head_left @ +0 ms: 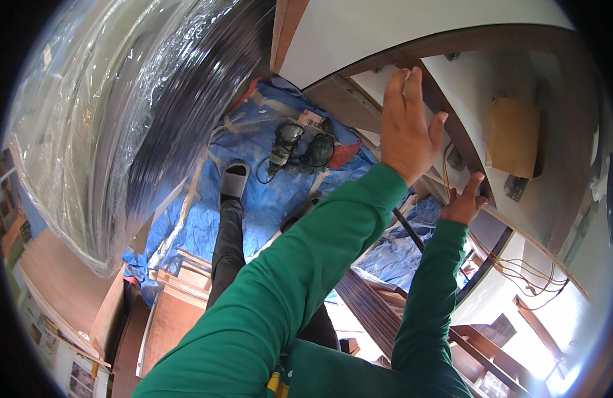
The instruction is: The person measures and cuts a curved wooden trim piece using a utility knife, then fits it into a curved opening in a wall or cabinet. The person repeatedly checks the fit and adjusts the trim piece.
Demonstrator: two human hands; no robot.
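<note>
My left hand (411,126) reaches up with its fingers stretched out and the thumb apart, over the dark brown wooden trim (439,93) of a white-panelled cabinet. It holds nothing; whether the palm touches the trim cannot be told. Lower and to the right, my right hand (462,202) is beside the same trim where it runs downward. Its forefinger is extended and the other fingers are slightly bent and apart, with no object seen in them. Inside the cabinet, a brown cardboard piece (512,136) stands against the white panel.
A blue tarp (253,199) covers the floor, with corded power tools (286,149) on it. Plastic-wrapped panels (114,119) rise at the left. Loose wires (528,275) hang below the cabinet at right. Wooden boards (180,312) lie at lower left, and a dark slatted panel (372,305) below.
</note>
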